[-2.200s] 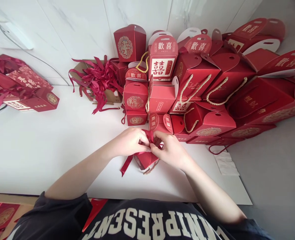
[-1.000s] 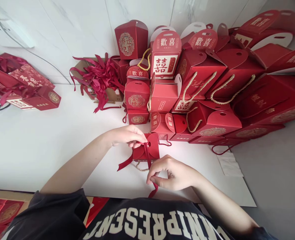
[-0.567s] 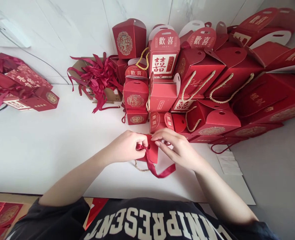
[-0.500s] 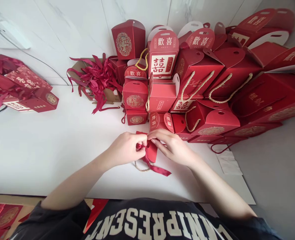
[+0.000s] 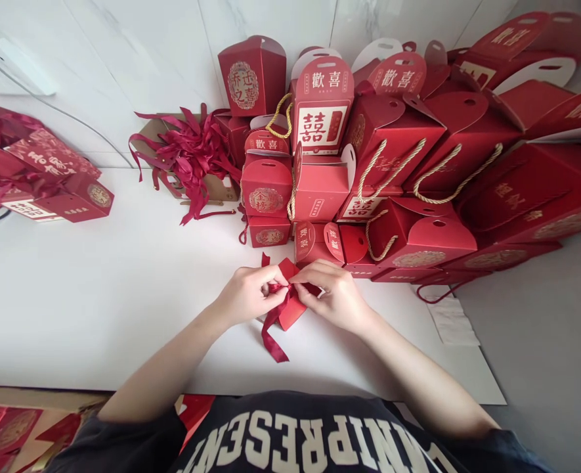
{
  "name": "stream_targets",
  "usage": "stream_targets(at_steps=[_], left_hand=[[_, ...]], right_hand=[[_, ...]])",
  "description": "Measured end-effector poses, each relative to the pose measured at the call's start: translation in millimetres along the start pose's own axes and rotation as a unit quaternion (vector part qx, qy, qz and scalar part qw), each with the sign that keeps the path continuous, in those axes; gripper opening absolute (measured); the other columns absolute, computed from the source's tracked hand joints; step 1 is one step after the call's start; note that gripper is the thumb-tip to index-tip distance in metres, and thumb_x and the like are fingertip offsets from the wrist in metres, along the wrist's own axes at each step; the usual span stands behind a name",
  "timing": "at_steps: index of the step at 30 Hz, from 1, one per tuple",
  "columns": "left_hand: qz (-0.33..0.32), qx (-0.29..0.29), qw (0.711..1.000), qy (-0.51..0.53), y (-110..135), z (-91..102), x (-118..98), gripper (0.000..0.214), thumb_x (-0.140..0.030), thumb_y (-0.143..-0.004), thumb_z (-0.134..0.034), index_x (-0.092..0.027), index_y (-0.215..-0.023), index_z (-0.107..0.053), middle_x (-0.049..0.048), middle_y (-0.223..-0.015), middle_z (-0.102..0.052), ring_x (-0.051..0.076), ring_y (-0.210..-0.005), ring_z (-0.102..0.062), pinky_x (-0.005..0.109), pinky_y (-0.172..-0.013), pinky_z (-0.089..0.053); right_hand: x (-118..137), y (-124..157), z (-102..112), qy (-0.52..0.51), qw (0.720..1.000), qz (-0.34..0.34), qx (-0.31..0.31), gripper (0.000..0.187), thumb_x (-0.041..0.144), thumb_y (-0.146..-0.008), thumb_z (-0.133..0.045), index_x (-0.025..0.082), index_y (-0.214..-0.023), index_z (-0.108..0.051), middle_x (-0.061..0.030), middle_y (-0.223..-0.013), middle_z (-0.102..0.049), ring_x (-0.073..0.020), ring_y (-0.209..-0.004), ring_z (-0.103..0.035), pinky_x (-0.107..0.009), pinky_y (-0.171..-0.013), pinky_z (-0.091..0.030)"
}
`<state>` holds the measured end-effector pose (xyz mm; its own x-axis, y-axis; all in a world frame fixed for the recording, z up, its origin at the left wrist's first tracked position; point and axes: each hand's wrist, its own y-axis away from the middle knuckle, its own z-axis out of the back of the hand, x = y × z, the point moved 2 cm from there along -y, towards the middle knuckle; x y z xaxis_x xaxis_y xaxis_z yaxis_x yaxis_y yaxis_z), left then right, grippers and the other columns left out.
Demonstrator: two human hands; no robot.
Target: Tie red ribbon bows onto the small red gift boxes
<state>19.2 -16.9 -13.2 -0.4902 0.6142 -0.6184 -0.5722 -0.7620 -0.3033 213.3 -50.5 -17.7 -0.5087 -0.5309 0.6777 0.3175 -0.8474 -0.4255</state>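
Observation:
A small red gift box (image 5: 293, 318) lies on the white table in front of me, with a dark red ribbon (image 5: 274, 341) tied about it in a bow. My left hand (image 5: 253, 292) pinches the ribbon between thumb and fingers on the box's left side. From the other side my right hand (image 5: 332, 292) pinches at the bow too, its fingertips almost meeting the left ones. One ribbon tail trails down towards me, and a short end pokes up beyond the box. My fingers cover most of the knot.
Red gift boxes, many with rope handles (image 5: 430, 197), are stacked at the back and right. A cardboard box (image 5: 224, 189) overflows with loose ribbons (image 5: 192, 154). More ribboned boxes (image 5: 86, 197) stand far left. White paper (image 5: 452, 318) lies near the right edge.
The small box has turned, and the ribbon tail has swung from pointing right to hanging down left. The rope handle beneath is now mostly hidden. Both hands stay at the bow.

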Motion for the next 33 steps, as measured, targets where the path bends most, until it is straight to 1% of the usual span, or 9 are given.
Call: stream_targets(at_steps=[3,7,11,16,23,25,27,29,33], left_hand=[[-0.016,-0.014,1.0,-0.004,1.0,-0.3,2.2,0.005,-0.019,-0.08,-0.061,-0.02,-0.075,-0.062,-0.0054,-0.054,-0.06,0.005,-0.043,-0.045,0.016,-0.049,-0.042],[-0.046,-0.032,0.998,-0.008,2.5,-1.5,4.3,0.006,-0.019,-0.081,-0.061,-0.019,-0.075,-0.063,-0.0054,-0.054,-0.059,0.005,-0.043,-0.046,0.017,-0.049,-0.042],[-0.063,-0.041,0.997,-0.004,4.0,-2.6,7.8,0.006,-0.018,-0.081,-0.062,-0.019,-0.077,-0.065,-0.0048,-0.057,-0.062,0.005,-0.045,-0.047,0.017,-0.05,-0.042],[-0.053,-0.03,0.998,0.0,4.4,-2.1,9.7,0.007,-0.021,-0.082,-0.062,-0.02,-0.076,-0.066,-0.0045,-0.055,-0.061,0.006,-0.044,-0.045,0.017,-0.048,-0.042],[-0.087,-0.044,0.995,0.011,3.1,-2.0,7.5,0.006,-0.014,-0.08,-0.063,-0.018,-0.076,-0.063,-0.0063,-0.054,-0.057,0.004,-0.044,-0.045,0.015,-0.049,-0.041],[-0.11,-0.069,0.991,0.024,3.3,-2.0,7.6,0.007,-0.011,-0.078,-0.065,-0.018,-0.075,-0.062,-0.0073,-0.054,-0.055,0.003,-0.043,-0.044,0.014,-0.047,-0.04],[-0.126,-0.085,0.988,0.032,3.5,-2.3,7.8,0.009,-0.01,-0.077,-0.066,-0.018,-0.076,-0.062,-0.0081,-0.053,-0.054,0.003,-0.042,-0.043,0.014,-0.046,-0.039],[-0.134,-0.086,0.987,0.029,3.3,-3.1,7.8,0.01,-0.01,-0.077,-0.067,-0.018,-0.075,-0.062,-0.0084,-0.052,-0.053,0.003,-0.042,-0.042,0.014,-0.045,-0.039],[-0.137,-0.084,0.987,0.026,2.7,-3.7,6.8,0.01,-0.009,-0.077,-0.067,-0.018,-0.075,-0.062,-0.008,-0.053,-0.054,0.003,-0.042,-0.043,0.014,-0.045,-0.039]], right_hand=[[2.3,1.4,1.6,0.022,0.999,-0.006,-0.031,0.013,0.014,-0.089,-0.055,0.019,-0.094,-0.066,-0.006,-0.089,-0.07,-0.0201,-0.083,-0.062,-0.035,-0.079,-0.05],[4.6,0.2,0.0,-0.006,1.0,-0.003,0.023,0.008,0.018,-0.091,-0.058,0.02,-0.095,-0.064,-0.0066,-0.095,-0.069,-0.0219,-0.09,-0.061,-0.036,-0.083,-0.049],[4.9,-1.0,-1.8,-0.01,1.0,-0.007,0.028,0.005,0.019,-0.091,-0.059,0.02,-0.093,-0.064,-0.006,-0.093,-0.068,-0.0214,-0.088,-0.059,-0.037,-0.083,-0.048],[5.1,-0.6,-3.9,-0.03,0.999,-0.007,0.026,0.005,0.018,-0.091,-0.058,0.02,-0.093,-0.063,-0.0058,-0.093,-0.068,-0.0203,-0.087,-0.059,-0.035,-0.083,-0.048],[11.1,-1.6,3.7,0.109,0.991,0.063,-0.036,0.009,0.013,-0.088,-0.055,0.02,-0.092,-0.059,-0.007,-0.094,-0.068,-0.0218,-0.087,-0.059,-0.038,-0.079,-0.043],[11.8,-2.1,5.2,0.093,0.994,0.049,-0.028,0.016,0.013,-0.086,-0.055,0.02,-0.101,-0.059,-0.008,-0.099,-0.066,-0.0232,-0.091,-0.059,-0.039,-0.082,-0.044],[11.1,-2.4,3.5,0.051,0.998,0.03,0.01,0.025,0.013,-0.084,-0.058,0.02,-0.107,-0.059,-0.008,-0.107,-0.065,-0.0239,-0.096,-0.058,-0.04,-0.085,-0.046],[9.8,-2.7,0.9,0.021,0.999,0.021,0.032,0.024,0.012,-0.081,-0.059,0.022,-0.103,-0.06,-0.0068,-0.108,-0.064,-0.0235,-0.097,-0.059,-0.039,-0.086,-0.046],[7.5,-4.2,1.4,-0.031,0.999,-0.008,-0.011,0.017,0.005,-0.078,-0.054,0.021,-0.085,-0.055,-0.0055,-0.096,-0.063,-0.0222,-0.093,-0.058,-0.037,-0.084,-0.046]])
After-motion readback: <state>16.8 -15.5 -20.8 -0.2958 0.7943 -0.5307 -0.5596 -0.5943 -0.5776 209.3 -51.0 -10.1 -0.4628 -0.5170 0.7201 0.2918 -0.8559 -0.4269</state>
